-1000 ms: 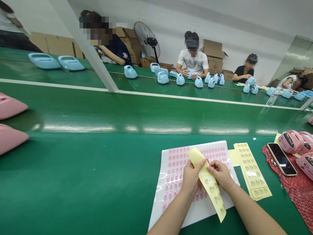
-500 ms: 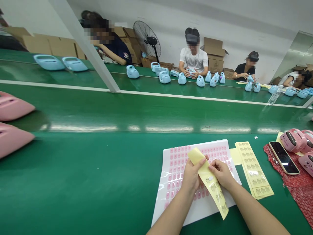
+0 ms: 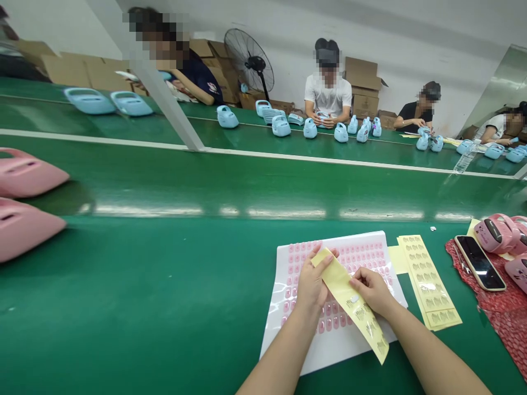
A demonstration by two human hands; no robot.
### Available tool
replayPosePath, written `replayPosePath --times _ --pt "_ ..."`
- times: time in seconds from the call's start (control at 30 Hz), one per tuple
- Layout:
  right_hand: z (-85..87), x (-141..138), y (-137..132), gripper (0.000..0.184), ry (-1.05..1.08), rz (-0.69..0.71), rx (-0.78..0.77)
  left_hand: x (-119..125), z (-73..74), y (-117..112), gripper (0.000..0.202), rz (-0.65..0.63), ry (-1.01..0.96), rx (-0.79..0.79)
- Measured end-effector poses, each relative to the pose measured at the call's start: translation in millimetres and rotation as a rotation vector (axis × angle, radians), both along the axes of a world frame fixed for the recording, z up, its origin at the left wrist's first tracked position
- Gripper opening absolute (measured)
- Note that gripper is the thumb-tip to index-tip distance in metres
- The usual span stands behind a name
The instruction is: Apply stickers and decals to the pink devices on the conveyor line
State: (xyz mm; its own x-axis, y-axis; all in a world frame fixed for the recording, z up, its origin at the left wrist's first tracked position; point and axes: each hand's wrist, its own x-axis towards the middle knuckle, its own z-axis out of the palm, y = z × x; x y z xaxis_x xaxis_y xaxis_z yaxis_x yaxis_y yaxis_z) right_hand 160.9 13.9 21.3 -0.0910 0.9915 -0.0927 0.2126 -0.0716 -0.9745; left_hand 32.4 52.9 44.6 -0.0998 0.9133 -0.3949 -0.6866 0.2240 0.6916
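A narrow yellow sticker sheet (image 3: 362,315) slants between my hands, with printed marks along its lower part and a small white spot near the middle. My left hand (image 3: 313,280) grips its upper end, the thumb lying on top. At its right edge, the fingers of my right hand (image 3: 373,288) are pinched together; whether they hold the sheet's edge or a loose sticker is hidden. Beneath both hands lies a white sheet (image 3: 284,351) with rows of pink, glossy oval stickers (image 3: 325,323), partly covered by my hands and the yellow sheet.
More yellow sticker sheets (image 3: 428,280) lie to the right. Beyond them, a phone (image 3: 480,263) and pink plastic devices (image 3: 496,233) rest on red wrapping (image 3: 504,315). Pink housings (image 3: 28,230) stand at left. Across the bench, people work among blue housings (image 3: 281,126) behind a white rail (image 3: 313,160).
My left hand has shifted slightly left along with the upper end of the yellow sheet, which now tilts more. My right hand stays pinched at its edge. The whole view has moved a little.
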Motion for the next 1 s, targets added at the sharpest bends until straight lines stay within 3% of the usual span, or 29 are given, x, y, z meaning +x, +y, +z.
replayPosePath --times 0.4,0.67,1.0 --pt "2.9 1.6 -2.2 0.02 -0.04 0.06 -0.017 -5.7 2.8 5.5 0.033 0.065 -0.01 -0.042" --pt "-2.1 -0.6 -1.3 0.026 0.097 -0.093 -0.016 -3.7 -1.5 3.4 0.029 -0.032 0.035 0.009" --pt "-1.9 -1.2 -2.0 0.031 0.195 -0.082 -0.072 -1.7 -5.4 2.1 0.039 -0.018 0.064 0.072"
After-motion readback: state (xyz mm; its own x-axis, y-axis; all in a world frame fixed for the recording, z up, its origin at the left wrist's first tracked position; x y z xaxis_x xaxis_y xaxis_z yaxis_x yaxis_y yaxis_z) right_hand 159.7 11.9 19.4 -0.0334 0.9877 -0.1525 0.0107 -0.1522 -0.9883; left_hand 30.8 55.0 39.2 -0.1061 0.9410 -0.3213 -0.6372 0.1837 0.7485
